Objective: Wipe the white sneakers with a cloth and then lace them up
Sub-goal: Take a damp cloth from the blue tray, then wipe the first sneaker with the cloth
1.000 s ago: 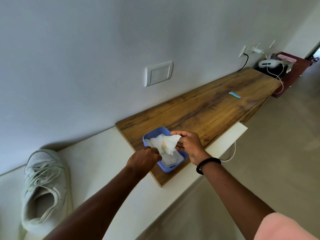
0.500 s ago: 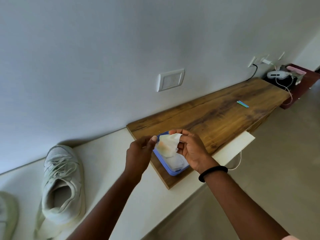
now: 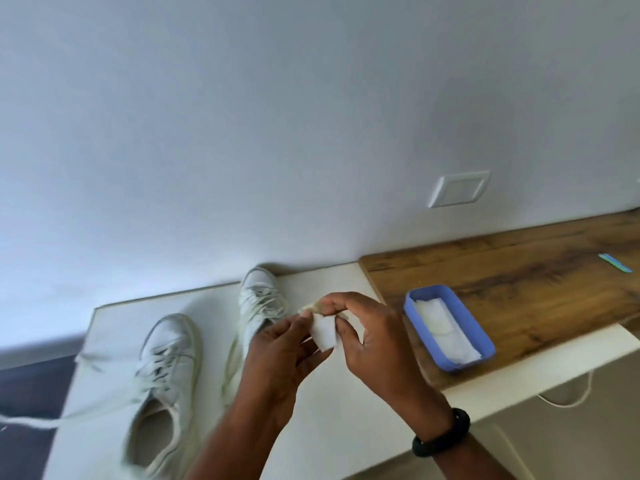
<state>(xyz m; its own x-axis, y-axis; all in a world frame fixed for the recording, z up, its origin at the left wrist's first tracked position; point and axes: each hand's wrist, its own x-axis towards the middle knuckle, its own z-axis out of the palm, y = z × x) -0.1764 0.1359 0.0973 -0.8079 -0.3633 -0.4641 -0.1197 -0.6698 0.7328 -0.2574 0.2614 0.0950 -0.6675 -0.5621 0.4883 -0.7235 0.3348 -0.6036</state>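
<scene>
Two white sneakers stand on the white shelf [image 3: 114, 317], toes to the wall. The left sneaker [image 3: 162, 375] has loose laces trailing off to the left. My left forearm partly covers the right sneaker [image 3: 259, 303]. In front of that shoe, both hands hold a small white cloth [image 3: 323, 332]. My left hand [image 3: 280, 355] pinches its left edge. My right hand [image 3: 367, 337], with a black band on the wrist, grips its top and right side.
A blue tray [image 3: 481, 341] with more white cloths lies on the wooden board [image 3: 519, 275] to the right. A small blue-green strip [image 3: 615, 262] lies farther right. A wall switch plate [image 3: 459, 191] is above. A white cable [image 3: 568, 398] hangs below the shelf edge.
The view has swung left, bringing both sneakers in. Both hands have carried the cloth away from the blue tray and now hold it over the white shelf by the right sneaker.
</scene>
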